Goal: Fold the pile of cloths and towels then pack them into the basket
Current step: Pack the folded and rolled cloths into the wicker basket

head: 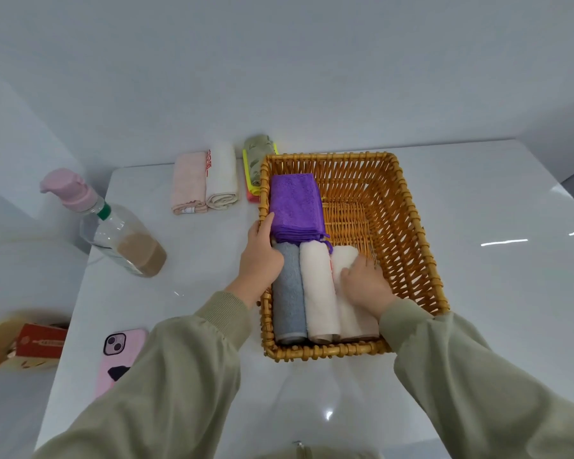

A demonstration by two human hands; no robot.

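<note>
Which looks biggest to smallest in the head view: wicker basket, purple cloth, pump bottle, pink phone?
1. wicker basket, clearly largest
2. pump bottle
3. purple cloth
Unranked: pink phone. A sleeve hides part of it and it lies nearer the camera; its visible part looks about cloth-sized.

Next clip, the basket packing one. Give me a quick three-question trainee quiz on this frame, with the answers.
1. True or false: the purple cloth lies inside the basket.
2. How many rolled towels lie side by side at the basket's near end?
3. Fill in: the right hand is on the ____ of those towels.
Key: 1 true; 2 three; 3 rightmost.
</note>
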